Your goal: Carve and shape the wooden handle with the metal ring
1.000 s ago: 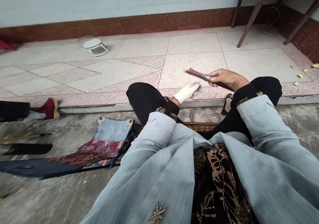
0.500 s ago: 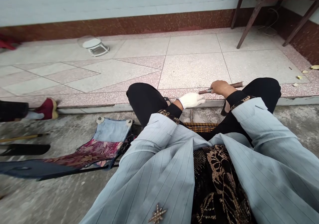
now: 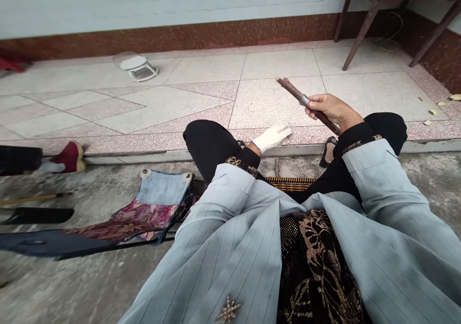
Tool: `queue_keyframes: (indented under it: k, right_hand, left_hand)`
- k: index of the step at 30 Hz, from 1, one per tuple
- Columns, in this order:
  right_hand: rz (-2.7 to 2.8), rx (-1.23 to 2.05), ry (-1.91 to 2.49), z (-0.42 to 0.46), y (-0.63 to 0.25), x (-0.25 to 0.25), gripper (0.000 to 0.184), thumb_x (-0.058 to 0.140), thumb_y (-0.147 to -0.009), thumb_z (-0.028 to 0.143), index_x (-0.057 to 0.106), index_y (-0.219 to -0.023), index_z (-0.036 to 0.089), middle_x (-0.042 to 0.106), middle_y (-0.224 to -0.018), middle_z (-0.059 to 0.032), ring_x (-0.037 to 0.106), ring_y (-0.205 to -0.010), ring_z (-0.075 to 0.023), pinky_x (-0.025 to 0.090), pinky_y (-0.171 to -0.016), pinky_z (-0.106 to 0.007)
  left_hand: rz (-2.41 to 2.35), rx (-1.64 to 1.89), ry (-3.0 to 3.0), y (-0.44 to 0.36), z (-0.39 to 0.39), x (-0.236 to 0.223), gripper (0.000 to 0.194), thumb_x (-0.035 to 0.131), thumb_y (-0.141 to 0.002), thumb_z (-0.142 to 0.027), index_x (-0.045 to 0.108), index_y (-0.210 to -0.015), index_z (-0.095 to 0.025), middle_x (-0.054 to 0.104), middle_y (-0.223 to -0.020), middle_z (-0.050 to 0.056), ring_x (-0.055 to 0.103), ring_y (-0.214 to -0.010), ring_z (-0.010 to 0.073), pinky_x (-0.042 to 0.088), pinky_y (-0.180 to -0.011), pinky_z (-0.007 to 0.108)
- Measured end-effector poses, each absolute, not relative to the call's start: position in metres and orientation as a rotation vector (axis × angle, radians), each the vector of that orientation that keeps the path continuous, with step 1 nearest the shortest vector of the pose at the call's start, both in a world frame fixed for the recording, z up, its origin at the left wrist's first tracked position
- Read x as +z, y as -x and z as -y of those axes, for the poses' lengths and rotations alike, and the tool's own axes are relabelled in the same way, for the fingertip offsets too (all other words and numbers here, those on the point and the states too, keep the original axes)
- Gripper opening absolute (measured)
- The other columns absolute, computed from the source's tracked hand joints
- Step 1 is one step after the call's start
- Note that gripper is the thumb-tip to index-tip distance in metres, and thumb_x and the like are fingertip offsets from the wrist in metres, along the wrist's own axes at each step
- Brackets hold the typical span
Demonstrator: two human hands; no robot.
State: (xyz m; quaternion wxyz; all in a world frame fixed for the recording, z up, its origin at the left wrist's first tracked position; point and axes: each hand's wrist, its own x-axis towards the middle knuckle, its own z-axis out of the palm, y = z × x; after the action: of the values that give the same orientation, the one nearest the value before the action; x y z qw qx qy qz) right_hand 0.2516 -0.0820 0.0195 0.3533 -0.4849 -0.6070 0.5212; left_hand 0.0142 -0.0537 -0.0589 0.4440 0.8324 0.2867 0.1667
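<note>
A brown stick (image 3: 291, 88) with a silvery wire-like binding (image 3: 304, 100) round its middle is gripped in my right hand (image 3: 329, 109). It slants, its upper end pointing up and left, and my bare fingers close just below the binding. My left hand (image 3: 272, 138), in a white knitted glove, rests low by the edge of the tiled step (image 3: 266, 117), apart from the stick. Its fingers stretch out to the right with a slight bend, and I see nothing in them. The underside of the gloved fingers is hidden.
Between my legs sits a woven basket (image 3: 291, 184); a short stick (image 3: 277, 168) stands near it. To my left are a folding chair (image 3: 151, 209), a dark-bladed tool (image 3: 39, 215) and another person's red shoe (image 3: 70, 157). A small white stool (image 3: 135, 65) and wooden table (image 3: 374, 12) stand behind.
My right hand has risen and turned, tilting the stick from nearly level to a steep slant away from my left hand. My gloved hand has shifted slightly left and up.
</note>
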Motion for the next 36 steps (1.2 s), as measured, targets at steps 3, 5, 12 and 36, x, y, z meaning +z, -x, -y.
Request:
queue_keyframes:
  k: [3,5,12,36]
  right_hand:
    - [1.402,1.291,1.378,0.078,-0.247,0.014,0.012,0.063,-0.094,0.026,0.062,-0.092,0.014,0.058,-0.074,-0.0037,0.05,-0.06,-0.0087,0.043,-0.057,-0.024]
    - [1.382,1.254,1.439,0.074,-0.247,0.009,0.008,0.061,-0.093,0.019,0.064,-0.093,0.012,0.059,-0.075,-0.0047,0.05,-0.059,-0.0086,0.043,-0.055,-0.024]
    - [1.803,0.77,1.934,0.057,-0.246,-0.01,0.025,0.065,-0.087,0.02,0.074,-0.108,0.01,0.068,-0.081,-0.0103,0.059,-0.067,-0.0162,0.044,-0.062,-0.03]
    - [1.468,1.277,1.492,0.066,-0.245,-0.004,0.008,0.067,-0.088,0.02,0.063,-0.082,0.016,0.059,-0.07,-0.0032,0.048,-0.056,-0.0095,0.041,-0.05,-0.023]
  left_hand:
    - [-0.642,0.374,-2.295,-0.016,0.056,-0.058,0.038,0.04,-0.098,-0.039,0.058,-0.075,-0.014,0.054,-0.07,0.0,0.047,-0.064,0.0107,0.036,-0.067,0.024]
    - [-0.627,0.355,-2.351,-0.016,0.057,-0.056,0.038,0.039,-0.098,-0.037,0.058,-0.074,-0.014,0.056,-0.072,0.001,0.049,-0.068,0.0112,0.037,-0.071,0.024]
    - [-0.775,0.21,-2.585,-0.018,0.058,-0.058,0.036,0.037,-0.099,-0.036,0.064,-0.087,-0.015,0.062,-0.078,0.003,0.055,-0.072,0.0154,0.037,-0.068,0.025]
    - [-0.615,0.4,-2.263,-0.017,0.056,-0.056,0.039,0.038,-0.099,-0.036,0.061,-0.078,-0.014,0.054,-0.068,-0.001,0.047,-0.062,0.0098,0.036,-0.065,0.023]
